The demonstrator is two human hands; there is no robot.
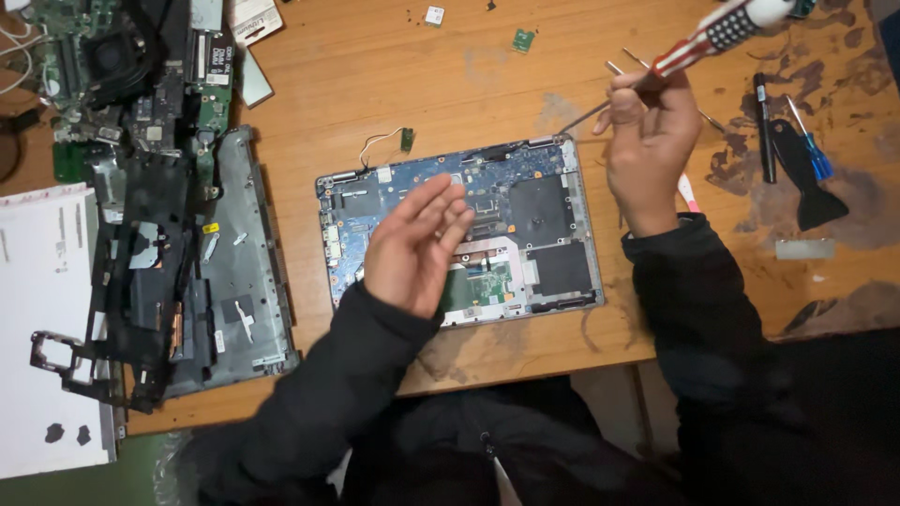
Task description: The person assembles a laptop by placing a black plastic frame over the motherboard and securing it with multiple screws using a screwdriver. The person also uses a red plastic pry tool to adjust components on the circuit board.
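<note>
An opened laptop base (pixel 539 220) with its blue circuit board exposed lies on the wooden table (pixel 375 84). My left hand (pixel 412 245) hovers over the board's left-middle part, palm up, fingers apart, holding nothing. My right hand (pixel 647 141) is raised beside the laptop's right rear corner and grips a screwdriver (pixel 698 42) with a red, white and dark handle; its metal shaft points down-left toward that corner. Both arms wear dark sleeves.
A stripped laptop shell (pixel 239 272) with black frames and circuit boards (pixel 122 66) is piled at the left, a white panel (pixel 42 319) beside it. At the right lie a black pen-like tool (pixel 763 126), a blue screwdriver (pixel 812 145) and a black scraper (pixel 814 192). Small parts (pixel 523 39) sit at the back.
</note>
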